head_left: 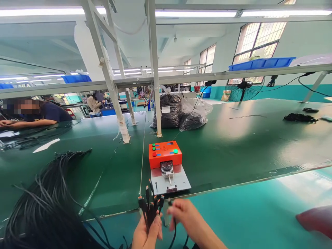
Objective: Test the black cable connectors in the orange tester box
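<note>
My left hand (146, 232) grips a bunch of several black cables (149, 202), their connector ends fanned upward. My right hand (185, 216) pinches one cable end (169, 202) just right of the bunch. Both hands hover at the bench's near edge, right in front of an orange test box (164, 153) with coloured buttons. A grey plate (178, 180) in front of that box carries a small gauge (166, 166).
A large heap of black cables (49, 204) lies at the left on the green bench (233, 145). Bags of black parts (178, 112) stand behind the box, beside white frame posts (155, 86). Another person (36, 114) works at far left. A red object (315, 219) is at lower right.
</note>
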`<state>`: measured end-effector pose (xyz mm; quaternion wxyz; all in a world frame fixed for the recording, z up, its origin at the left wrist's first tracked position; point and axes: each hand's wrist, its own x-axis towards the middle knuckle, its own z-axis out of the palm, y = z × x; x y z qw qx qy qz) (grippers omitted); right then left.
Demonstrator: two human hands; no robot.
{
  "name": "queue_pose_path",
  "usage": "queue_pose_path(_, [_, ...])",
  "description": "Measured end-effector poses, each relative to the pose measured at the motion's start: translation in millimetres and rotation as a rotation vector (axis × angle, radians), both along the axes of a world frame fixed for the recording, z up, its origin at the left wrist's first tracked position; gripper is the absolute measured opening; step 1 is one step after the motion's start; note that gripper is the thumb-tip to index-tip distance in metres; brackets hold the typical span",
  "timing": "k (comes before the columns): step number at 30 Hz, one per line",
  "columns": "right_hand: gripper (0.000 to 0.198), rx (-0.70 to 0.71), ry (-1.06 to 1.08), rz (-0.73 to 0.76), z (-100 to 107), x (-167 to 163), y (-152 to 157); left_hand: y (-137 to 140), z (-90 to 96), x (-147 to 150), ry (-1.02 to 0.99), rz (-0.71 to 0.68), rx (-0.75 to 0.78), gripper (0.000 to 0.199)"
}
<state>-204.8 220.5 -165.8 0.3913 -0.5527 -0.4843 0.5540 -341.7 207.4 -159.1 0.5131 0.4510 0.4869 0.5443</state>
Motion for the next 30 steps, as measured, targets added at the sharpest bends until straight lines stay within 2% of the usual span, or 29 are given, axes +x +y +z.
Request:
queue_pose_path(2, [0.010,0.037,-0.184,0.143,-8,2,-11,1,0.3,0,-0.045,-0.021,-0.034,0.036])
queue_pose_path(4, [0.025,0.122,-0.216,0.097,-8,3,-20,2,0.1,-1,-0.071,-0.041,-0.064,0.036])
queue_pose_path(6, [0.041,0.234,-0.049,-0.025,0,1,-24,1,0.0,-1,-0.056,-0.085,-0.087,0.036])
queue_pose_path(9, [0.037,0.305,0.250,-0.043,17,-8,-22,0,-0.1,0,-0.011,-0.162,-0.093,0.035])
queue_pose_path(10, [0.035,0.299,0.305,-0.070,21,-12,-21,-1,-0.2,1,-0.010,-0.148,-0.089,0.036])
queue_pose_path(12, [0.034,0.273,0.328,-0.213,21,-19,-17,-1,-0.4,3,-0.036,-0.034,-0.089,0.039])
queue_pose_path(15, [0.037,0.176,0.287,-0.390,13,-23,-10,0,-0.6,3,-0.035,0.136,-0.069,0.039])
queue_pose_path(20, [0.037,0.030,0.309,-0.339,6,-15,2,0,-1.1,2,-0.013,0.083,-0.063,0.045])
queue_pose_path(30, [0.038,-0.031,0.375,-0.356,15,-13,13,0,0.7,2,0.028,0.071,-0.048,0.045])
